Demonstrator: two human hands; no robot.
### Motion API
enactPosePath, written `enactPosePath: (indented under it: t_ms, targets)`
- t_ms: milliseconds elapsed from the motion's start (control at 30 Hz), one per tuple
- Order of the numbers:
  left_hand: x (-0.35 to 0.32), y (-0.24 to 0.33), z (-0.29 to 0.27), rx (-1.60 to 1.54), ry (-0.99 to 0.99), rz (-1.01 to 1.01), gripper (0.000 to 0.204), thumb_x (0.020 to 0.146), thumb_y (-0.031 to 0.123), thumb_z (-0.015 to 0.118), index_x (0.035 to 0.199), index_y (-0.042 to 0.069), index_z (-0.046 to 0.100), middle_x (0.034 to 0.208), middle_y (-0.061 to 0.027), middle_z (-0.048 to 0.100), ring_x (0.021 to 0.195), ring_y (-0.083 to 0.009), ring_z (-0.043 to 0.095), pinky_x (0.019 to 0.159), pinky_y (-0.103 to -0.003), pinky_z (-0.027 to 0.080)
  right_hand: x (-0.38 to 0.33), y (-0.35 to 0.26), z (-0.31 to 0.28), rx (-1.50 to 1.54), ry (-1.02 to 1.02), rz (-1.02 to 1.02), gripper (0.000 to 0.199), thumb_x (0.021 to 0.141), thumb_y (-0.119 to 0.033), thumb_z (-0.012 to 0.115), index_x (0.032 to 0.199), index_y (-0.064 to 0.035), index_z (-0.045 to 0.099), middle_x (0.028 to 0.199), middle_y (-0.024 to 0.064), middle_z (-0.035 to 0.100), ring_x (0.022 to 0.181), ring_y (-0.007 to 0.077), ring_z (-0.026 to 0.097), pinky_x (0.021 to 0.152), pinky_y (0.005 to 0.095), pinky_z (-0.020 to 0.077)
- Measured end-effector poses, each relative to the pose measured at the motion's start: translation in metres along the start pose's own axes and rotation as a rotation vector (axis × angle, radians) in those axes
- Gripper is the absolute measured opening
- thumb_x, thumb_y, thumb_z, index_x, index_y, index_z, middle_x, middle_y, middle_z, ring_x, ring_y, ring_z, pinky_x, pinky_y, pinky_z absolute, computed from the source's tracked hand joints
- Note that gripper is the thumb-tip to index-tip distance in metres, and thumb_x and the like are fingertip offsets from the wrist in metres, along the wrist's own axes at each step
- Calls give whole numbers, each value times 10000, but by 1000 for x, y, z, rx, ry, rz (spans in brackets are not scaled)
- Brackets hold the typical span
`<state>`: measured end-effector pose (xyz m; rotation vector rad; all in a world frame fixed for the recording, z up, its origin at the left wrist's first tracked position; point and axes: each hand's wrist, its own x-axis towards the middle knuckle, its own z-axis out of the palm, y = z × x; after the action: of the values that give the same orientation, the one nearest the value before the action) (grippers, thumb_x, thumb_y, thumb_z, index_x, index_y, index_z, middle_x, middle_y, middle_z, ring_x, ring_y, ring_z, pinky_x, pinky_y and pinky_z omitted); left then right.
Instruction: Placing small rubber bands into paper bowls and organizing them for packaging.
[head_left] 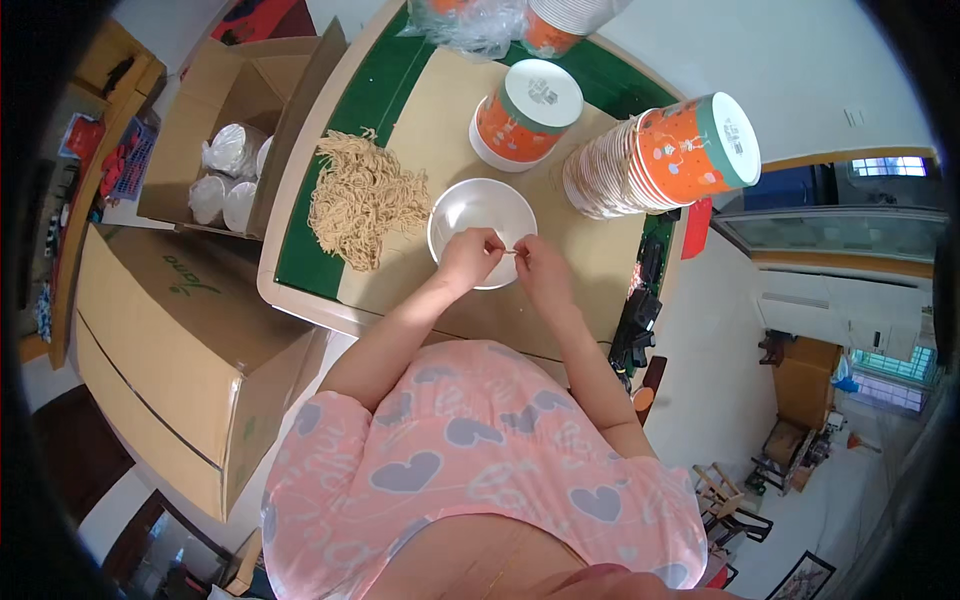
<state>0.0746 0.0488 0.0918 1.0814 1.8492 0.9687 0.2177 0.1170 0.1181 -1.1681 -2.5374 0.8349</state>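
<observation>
Pink heart-print shirt below, both hands pinching a thin strand over the white round plastic bowl [483, 230].

The left hand [468, 254] and right hand [540, 266] meet at the bowl's near rim, fingertips of each closed together on the ends of a thin pale noodle strand [512, 251] stretched between them — held taut, it seems, to separate or measure it above the bowl, whose visible part looks empty. Left of the bowl lies a loose heap of tan dried noodles [362, 198] on the brown paper sheet [440, 130], within easy reach. Beyond the bowl stands an orange paper tub with a white lid [525, 115]; to the bowl's right a stack of orange paper tubs [660, 155] lies on its side. Far left of the bowl, an open cardboard box [225, 130] holds bagged white bowls — spare stock, probably.
</observation>
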Motion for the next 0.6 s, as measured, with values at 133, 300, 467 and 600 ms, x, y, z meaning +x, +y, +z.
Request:
enactPosePath:
  t_ms: [133, 300, 467, 600]
  targets:
    - [2, -4, 4, -31, 4, -1, 114, 758, 132, 626, 825, 52, 673, 794, -124, 672, 752, -279, 655, 690, -362, 516, 0, 3, 2, 64, -16, 65, 101, 786, -77, 612, 881, -45, 595, 822, 111, 609, 723, 254, 604, 644, 331, 476]
    - [2, -3, 6, -16, -7, -2, 119, 755, 134, 628, 832, 54, 672, 796, -122, 673, 757, -281, 654, 697, -366, 515, -2, 2, -3, 113, -6, -11, 127, 773, -63, 622, 898, -41, 611, 822, 102, 607, 689, 230, 598, 631, 321, 473]
    - [2, -1, 7, 12, -27, -8, 126, 753, 141, 625, 830, 52, 672, 799, -122, 673, 761, -282, 654, 706, -368, 514, -4, 1, -4, 101, -28, -32, 153, 761, -47, 628, 913, -40, 615, 810, 103, 607, 679, 216, 598, 616, 320, 471]
    - [3, -3, 9, 1, -22, -8, 129, 753, 145, 618, 827, 55, 672, 799, -120, 673, 762, -280, 654, 708, -370, 514, -6, 8, 1, 138, 33, 6, 146, 766, -56, 631, 910, -40, 618, 791, 112, 609, 657, 221, 598, 594, 323, 470]
